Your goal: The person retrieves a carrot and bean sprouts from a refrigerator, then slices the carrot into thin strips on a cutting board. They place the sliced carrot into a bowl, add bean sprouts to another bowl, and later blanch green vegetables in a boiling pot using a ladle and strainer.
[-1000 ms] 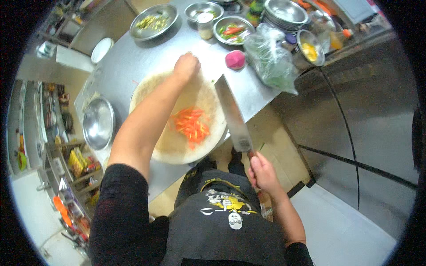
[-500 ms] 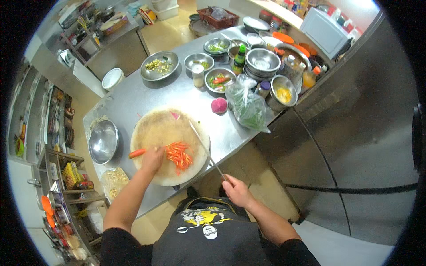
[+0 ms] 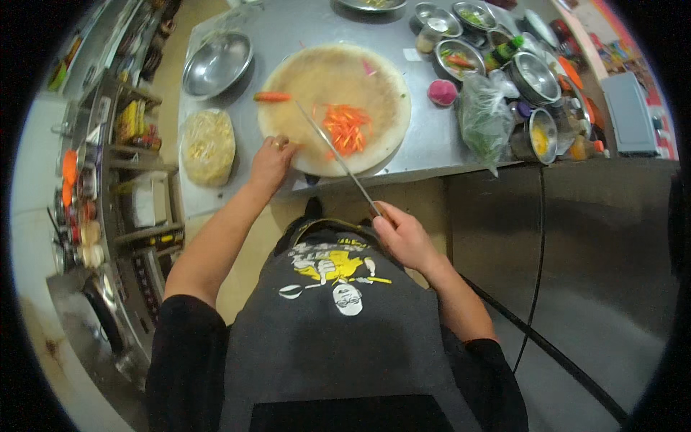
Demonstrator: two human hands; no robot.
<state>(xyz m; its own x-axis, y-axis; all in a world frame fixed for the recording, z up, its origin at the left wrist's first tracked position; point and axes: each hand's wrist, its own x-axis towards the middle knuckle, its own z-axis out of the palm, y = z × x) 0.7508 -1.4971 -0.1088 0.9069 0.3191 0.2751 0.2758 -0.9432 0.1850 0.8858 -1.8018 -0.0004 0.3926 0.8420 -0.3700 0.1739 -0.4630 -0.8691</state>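
My right hand (image 3: 404, 234) is closed round the handle of a long knife (image 3: 335, 157). The narrow-looking blade slants up and left over the round chopping board (image 3: 392, 90), seen nearly edge-on. To the right of the blade lies a pile of thin carrot strips (image 3: 347, 128). A larger carrot piece (image 3: 272, 96) sits at the board's left side. My left hand (image 3: 276, 160) is at the board's near-left rim, fingers bent and close together. The picture is too soft to show anything between them. A small pink scrap (image 3: 368, 67) lies near the far side of the board.
Left of the board are a steel bowl (image 3: 216, 66) and a bag of pale yellowish food (image 3: 209, 147). A pink round item (image 3: 442, 92), a bag of greens (image 3: 484, 119) and several steel bowls stand to the right. A shelf rack (image 3: 137, 176) is on my left.
My view has turned and tipped down toward my body. My left hand has left the spot between carrot and strips for the board's near rim. The knife stays in my right hand.
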